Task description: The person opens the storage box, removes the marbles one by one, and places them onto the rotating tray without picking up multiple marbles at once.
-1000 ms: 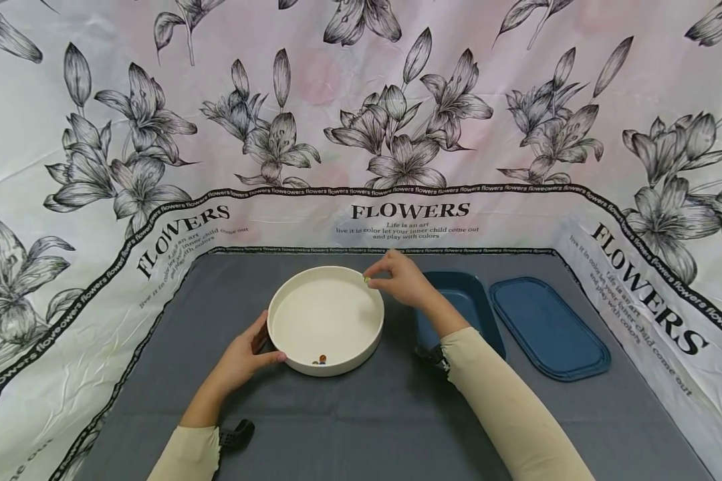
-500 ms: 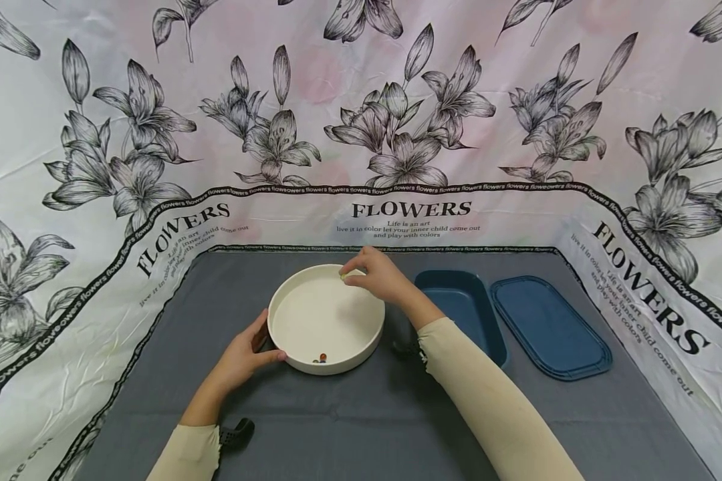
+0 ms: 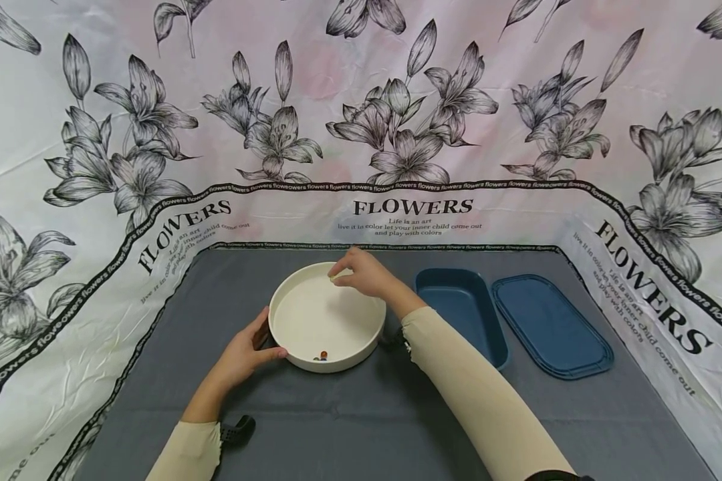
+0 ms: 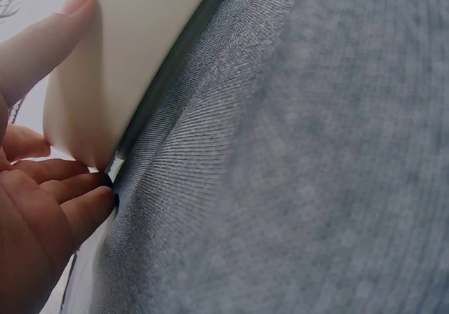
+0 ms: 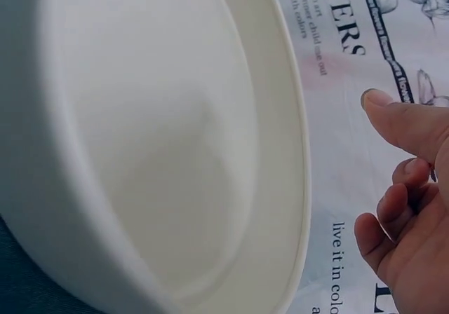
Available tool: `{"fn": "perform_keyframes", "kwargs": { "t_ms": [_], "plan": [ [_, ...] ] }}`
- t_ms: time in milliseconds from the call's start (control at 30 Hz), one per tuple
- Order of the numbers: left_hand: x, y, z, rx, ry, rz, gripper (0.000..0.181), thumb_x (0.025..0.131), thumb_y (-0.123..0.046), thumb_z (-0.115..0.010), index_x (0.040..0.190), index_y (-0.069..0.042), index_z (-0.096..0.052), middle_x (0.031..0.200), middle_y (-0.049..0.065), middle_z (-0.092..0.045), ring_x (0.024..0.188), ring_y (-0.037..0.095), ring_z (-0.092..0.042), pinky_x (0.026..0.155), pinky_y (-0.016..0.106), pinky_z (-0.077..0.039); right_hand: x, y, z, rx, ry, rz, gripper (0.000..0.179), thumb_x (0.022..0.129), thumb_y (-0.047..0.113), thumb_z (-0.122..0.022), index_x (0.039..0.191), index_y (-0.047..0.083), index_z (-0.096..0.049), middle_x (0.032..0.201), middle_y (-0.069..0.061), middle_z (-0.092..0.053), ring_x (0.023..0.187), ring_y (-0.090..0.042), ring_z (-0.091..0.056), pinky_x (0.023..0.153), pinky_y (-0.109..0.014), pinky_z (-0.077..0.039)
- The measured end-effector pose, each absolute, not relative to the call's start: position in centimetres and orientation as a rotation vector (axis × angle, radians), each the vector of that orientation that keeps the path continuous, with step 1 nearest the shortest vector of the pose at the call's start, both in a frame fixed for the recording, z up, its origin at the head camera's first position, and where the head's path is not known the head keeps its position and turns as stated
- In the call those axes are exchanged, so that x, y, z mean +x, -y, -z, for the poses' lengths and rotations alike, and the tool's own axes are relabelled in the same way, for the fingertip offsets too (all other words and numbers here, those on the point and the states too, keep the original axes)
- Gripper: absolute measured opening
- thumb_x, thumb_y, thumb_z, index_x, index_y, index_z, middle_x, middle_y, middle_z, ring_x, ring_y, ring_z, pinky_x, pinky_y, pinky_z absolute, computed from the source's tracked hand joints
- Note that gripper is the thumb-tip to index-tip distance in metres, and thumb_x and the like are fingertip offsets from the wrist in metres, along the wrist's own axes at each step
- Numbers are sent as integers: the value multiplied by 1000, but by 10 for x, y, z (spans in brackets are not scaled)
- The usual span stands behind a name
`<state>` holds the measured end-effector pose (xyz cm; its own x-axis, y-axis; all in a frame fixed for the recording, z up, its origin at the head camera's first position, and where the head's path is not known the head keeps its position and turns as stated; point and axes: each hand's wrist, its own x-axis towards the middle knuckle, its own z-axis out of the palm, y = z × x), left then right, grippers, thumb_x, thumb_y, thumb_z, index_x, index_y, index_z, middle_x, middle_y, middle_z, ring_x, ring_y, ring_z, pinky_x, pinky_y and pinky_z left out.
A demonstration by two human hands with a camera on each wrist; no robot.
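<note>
A round cream dish [image 3: 325,314] with a low wall is on the grey cloth. My left hand [image 3: 243,354] holds its left side, the thumb on the near-left rim and the fingers against the outer wall, as the left wrist view [image 4: 42,209] shows closely. Several small marbles [image 3: 323,357], one of them orange, lie together inside by the near wall. Over the dish's far rim, my right hand [image 3: 367,277] pinches a tiny yellowish marble [image 3: 331,278] between thumb and index finger. In the right wrist view that marble is hidden, while the thumb [image 5: 403,121] and curled fingers show.
Right of the dish stands a deep blue rectangular container [image 3: 460,307], partly behind the right forearm. A flat blue lid [image 3: 550,327] lies beside it. Grey cloth [image 3: 337,427] covers the table, and a flower-printed sheet [image 3: 409,153] hangs at the back.
My right hand has moved left along the far rim with the marble, from the right edge to the far side of the dish. My left hand and the dish stay nearly still.
</note>
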<state>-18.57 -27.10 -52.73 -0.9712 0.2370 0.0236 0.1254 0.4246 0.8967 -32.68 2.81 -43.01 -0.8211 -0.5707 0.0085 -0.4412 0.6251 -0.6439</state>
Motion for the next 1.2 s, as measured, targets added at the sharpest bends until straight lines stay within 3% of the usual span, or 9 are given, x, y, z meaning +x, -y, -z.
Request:
{"fn": "perform_keyframes", "kwargs": {
  "t_ms": [200,667,1000,1200],
  "plan": [
    [-185,270,526,319,-2559,-1585,116,83,-29,-87,164,-2,-9,169,20,-16,154,38,-25,121,48,-30,-335,-21,437,-844,-2627,907,22,97,24,-73,117,17,-79,125,-6,-60,112,-23,-55,96,-43,-51],
    [-185,270,524,328,-2548,-1604,116,84,-28,-87,164,0,-8,169,22,-16,153,40,-25,120,51,-31,-347,-11,454,-918,-2534,732,20,94,13,-76,114,14,-81,118,2,-71,123,-20,-58,110,-38,-48],
    [-188,271,526,341,-2546,-1606,114,83,-28,-87,165,-4,-10,169,21,-18,153,39,-25,121,51,-31,-344,-10,460,-892,-2509,726,21,94,11,-75,114,14,-80,125,0,-68,126,-21,-58,112,-39,-47],
    [-187,270,525,325,-2542,-1614,115,83,-29,-87,165,-3,-10,169,21,-17,154,38,-25,121,49,-31,-343,-8,459,-931,-2516,699,22,95,12,-73,116,14,-79,122,-3,-64,118,-21,-58,106,-38,-49]
  ]
}}
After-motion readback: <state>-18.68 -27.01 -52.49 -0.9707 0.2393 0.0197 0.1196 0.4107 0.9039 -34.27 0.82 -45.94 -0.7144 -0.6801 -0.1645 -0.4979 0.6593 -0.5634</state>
